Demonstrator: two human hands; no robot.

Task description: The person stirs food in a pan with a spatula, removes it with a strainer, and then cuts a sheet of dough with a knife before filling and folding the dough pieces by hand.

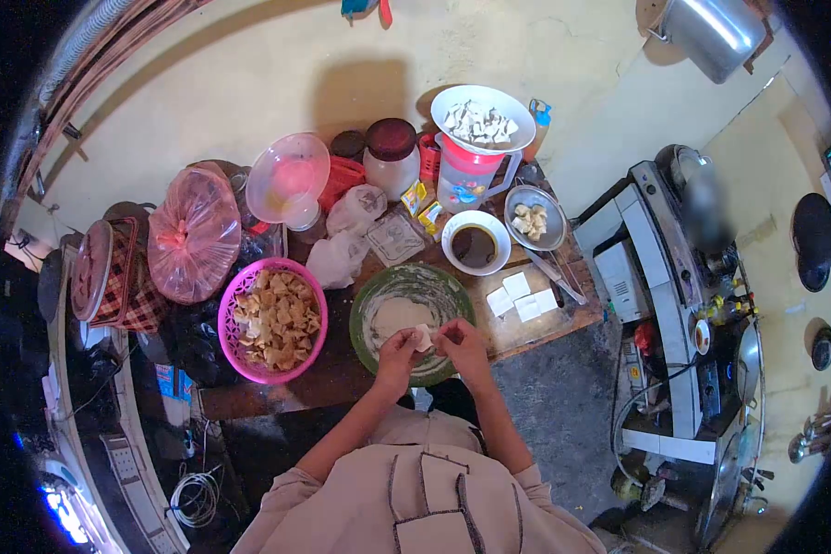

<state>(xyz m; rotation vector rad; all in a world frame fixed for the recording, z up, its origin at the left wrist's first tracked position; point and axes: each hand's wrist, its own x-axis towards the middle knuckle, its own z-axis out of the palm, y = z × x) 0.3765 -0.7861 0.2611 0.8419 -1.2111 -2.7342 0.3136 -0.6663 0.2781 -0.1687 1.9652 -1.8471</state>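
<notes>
Seamed cloth shirt [369, 499]; left hand [398, 356] pinching pale dough [423, 338].

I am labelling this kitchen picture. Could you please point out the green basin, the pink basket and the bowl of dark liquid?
Green basin [358, 317]: head view, on its left inner wall.
Pink basket [227, 323]: head view, on its left inner wall.
Bowl of dark liquid [503, 245]: head view, on its right inner wall.

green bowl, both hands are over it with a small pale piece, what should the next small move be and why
Probably press the near edge of the small pale piece with the right hand: its fingertips are right by it, the left hand pinches it, and the green bowl beneath could catch anything dropped.
</notes>
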